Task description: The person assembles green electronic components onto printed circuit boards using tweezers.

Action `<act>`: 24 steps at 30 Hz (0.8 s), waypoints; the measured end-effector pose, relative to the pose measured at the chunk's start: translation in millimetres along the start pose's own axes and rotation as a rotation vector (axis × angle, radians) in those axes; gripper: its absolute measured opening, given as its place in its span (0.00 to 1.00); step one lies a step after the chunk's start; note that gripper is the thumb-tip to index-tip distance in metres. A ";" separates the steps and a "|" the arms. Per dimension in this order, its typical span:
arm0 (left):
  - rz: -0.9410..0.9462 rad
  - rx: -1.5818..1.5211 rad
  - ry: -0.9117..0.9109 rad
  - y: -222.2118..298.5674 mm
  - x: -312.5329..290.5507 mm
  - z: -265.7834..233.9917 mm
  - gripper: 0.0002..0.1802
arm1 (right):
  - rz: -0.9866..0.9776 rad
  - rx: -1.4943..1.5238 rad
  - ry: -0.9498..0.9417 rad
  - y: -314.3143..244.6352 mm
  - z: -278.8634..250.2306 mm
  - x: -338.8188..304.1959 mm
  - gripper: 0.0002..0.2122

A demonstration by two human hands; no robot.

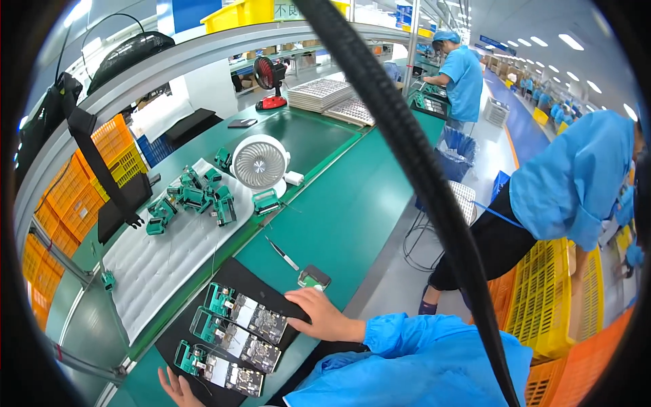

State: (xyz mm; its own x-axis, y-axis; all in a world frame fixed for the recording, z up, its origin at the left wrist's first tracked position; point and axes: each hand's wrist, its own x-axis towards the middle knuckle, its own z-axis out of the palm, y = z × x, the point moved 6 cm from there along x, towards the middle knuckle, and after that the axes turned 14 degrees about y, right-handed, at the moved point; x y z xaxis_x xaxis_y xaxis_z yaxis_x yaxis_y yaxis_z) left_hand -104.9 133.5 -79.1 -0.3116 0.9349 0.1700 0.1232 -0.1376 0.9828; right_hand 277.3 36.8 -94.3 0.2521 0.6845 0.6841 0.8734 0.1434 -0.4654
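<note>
Three circuit board assemblies lie side by side on a black mat, each with a green clamp-like fixture at its left end. The far board is nearest to my right hand, whose fingers are stretched out and apart around its right end; contact is hard to make out. Below the near board, at the mat's lower left edge, my left hand has its fingers spread and holds nothing visible; part of it is cut off. Between them lies the middle board.
Tweezers and a small dark-and-green part lie beyond the mat. A white fan stands beside several green fixtures on a white padded sheet. A co-worker bends over yellow crates at right. A black strap crosses the view.
</note>
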 end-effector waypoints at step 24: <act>-0.186 -0.382 -0.509 63.1 -92.1 129.8 0.22 | 1.025 1.413 0.650 145.9 -80.6 22.3 0.24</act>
State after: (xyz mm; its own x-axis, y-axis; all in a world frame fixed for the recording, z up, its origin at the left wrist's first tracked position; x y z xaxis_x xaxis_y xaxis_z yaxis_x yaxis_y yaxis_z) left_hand 53.8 81.2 -42.1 0.2003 0.9792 0.0315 -0.2612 0.0224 0.9650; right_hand 444.0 15.3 -101.7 0.7874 0.5803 -0.2080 -0.5670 0.5496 -0.6136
